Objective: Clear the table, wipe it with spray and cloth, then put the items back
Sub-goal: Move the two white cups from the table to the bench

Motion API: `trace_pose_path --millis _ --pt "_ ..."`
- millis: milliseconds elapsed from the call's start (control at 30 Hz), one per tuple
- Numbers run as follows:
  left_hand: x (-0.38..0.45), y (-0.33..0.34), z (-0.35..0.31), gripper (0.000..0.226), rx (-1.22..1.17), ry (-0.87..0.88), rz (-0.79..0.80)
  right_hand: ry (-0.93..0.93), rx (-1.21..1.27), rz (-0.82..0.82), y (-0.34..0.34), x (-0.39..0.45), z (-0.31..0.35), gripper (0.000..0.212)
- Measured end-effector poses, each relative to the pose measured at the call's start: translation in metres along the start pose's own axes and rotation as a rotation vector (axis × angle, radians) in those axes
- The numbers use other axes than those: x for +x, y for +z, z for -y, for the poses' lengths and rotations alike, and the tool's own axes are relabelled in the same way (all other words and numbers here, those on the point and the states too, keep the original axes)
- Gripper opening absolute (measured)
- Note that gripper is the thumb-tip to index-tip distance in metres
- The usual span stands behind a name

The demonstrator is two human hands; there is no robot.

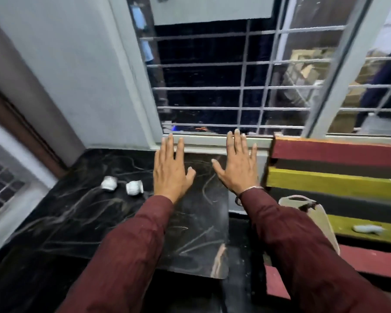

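Hands extend forward over a black marble-patterned table (pixel 95 222), both flat, palms down, fingers spread, gripping nothing. Left hand (pixel 171 170) sits above the far part of the slab; its fingertips reach toward the white window sill (pixel 203 140). Right hand (pixel 238 168) lies level with it, just to its right, near the slab's right edge; contact with the surface cannot be confirmed. A thin metal bangle (pixel 251 189) circles the right wrist. Both arms wear maroon sleeves (pixel 127 251).

2 small white objects (pixel 122 185), type unclear, rest on the table left of the left hand, side by side, apart from it. Right of the right hand stands a slatted bench (pixel 339 152) painted red, yellow and black. On it, below the right wrist, lies a pale plastic container (pixel 314 213), partly hidden by the right sleeve; further right lies a small whitish item (pixel 368 229), blurred. Beyond both hands, a window with a white metal grille (pixel 235 89) shows darkness outside.
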State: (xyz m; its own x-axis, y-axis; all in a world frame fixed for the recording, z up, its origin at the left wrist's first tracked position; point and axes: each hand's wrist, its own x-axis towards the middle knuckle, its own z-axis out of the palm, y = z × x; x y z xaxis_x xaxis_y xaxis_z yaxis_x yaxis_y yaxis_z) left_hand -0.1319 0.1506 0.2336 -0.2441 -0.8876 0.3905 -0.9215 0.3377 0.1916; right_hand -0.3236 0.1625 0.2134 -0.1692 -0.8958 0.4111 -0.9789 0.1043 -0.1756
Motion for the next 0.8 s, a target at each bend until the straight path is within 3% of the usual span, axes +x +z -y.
trace_pose_path --millis 367,633,800 --pt "0.01 -0.02 0.18 0.089 0.136 -0.229 0.003 -0.173 0.116 0.115 0.09 0.06 0.153 0.088" --pt "0.039 0.015 0.264 0.087 0.118 -0.302 0.078 -0.228 0.116 0.23 0.157 0.092 0.205 0.092" --pt "0.066 0.039 0.308 0.085 0.035 -0.305 0.136 -0.144 0.13 0.336 0.194 0.11 0.235 0.097"
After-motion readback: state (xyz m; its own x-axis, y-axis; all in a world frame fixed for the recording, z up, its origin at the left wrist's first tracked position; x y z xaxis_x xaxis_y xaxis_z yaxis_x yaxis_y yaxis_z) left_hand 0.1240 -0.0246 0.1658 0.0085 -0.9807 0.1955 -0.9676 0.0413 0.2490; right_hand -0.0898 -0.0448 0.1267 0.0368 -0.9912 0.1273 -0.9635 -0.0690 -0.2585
